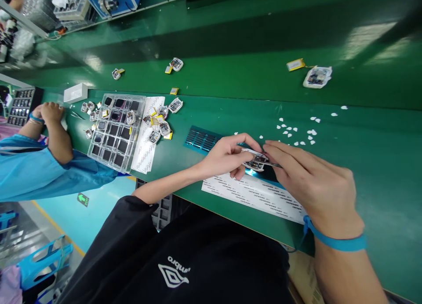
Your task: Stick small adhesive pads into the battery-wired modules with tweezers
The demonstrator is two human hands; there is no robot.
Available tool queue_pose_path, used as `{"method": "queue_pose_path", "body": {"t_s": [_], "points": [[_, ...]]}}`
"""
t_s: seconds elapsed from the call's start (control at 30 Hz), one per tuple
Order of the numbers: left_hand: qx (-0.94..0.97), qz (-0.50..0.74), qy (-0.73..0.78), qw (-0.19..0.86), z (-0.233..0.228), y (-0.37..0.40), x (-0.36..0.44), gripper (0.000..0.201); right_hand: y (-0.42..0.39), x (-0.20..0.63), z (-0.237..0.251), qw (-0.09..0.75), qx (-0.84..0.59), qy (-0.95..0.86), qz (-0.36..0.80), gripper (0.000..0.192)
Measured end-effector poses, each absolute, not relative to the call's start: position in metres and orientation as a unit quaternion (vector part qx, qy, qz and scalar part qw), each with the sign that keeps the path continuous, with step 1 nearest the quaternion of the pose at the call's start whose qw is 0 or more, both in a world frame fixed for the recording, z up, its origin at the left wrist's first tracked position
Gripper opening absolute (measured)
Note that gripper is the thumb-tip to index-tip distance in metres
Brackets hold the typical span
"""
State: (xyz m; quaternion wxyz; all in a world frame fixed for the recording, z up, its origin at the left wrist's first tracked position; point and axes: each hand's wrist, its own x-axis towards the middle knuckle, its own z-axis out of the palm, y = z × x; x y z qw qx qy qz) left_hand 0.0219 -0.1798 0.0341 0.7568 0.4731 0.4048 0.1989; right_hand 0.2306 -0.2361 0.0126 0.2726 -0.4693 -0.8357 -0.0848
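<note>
Fingers (245,142) of the left hand (227,156) are curled narrowly around a small device casing (255,159), which is pinched between thumb and fingertips just above the tabletop (231,115). Fingers of the right hand (306,172) are closed on thin metal tweezers (272,164), whose tip is laid against the casing. A blue wrist strap (336,240) is worn on the right wrist. Beneath both hands a white printed sheet (253,194) is seen lying flat, and a teal sheet of dark strips (201,139) lies just beside the left hand. Small white scraps (296,132) are scattered beyond the right hand.

Farther left, a clear compartment tray (115,130) is set on the tabletop; most of its cells are filled with dark square parts, though what exactly they are cannot be told. A heap of similar casings (160,121) with yellow pieces is piled beside the tray, partly on a second white sheet (147,137). A co-worker's arm in a blue sleeve (39,167) rests at the tabletop's left end.
</note>
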Motion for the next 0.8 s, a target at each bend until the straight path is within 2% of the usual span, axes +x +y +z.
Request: {"method": "queue_pose_path", "body": {"t_s": [0.17,0.47,0.63,0.7,0.8], "points": [[0.470,0.204,0.425,0.746,0.035,-0.181,0.023,0.013,-0.237,0.232,0.013,0.298,-0.446,-0.840,-0.079,0.067],[0.545,0.219,0.415,0.695,0.030,-0.187,0.024,0.014,-0.240,0.220,0.013,0.269,-0.454,-0.846,-0.078,0.056],[0.575,0.251,0.412,0.661,0.022,-0.193,0.024,0.014,-0.243,0.218,0.007,0.280,-0.487,-0.826,-0.042,0.067],[0.572,0.277,0.405,0.657,0.018,-0.194,0.023,0.015,-0.243,0.218,0.009,0.302,-0.495,-0.815,-0.008,0.060],[0.594,0.303,0.377,0.643,0.015,-0.196,0.023,0.017,-0.242,0.213,0.018,0.375,-0.550,-0.733,0.137,0.034]]}}
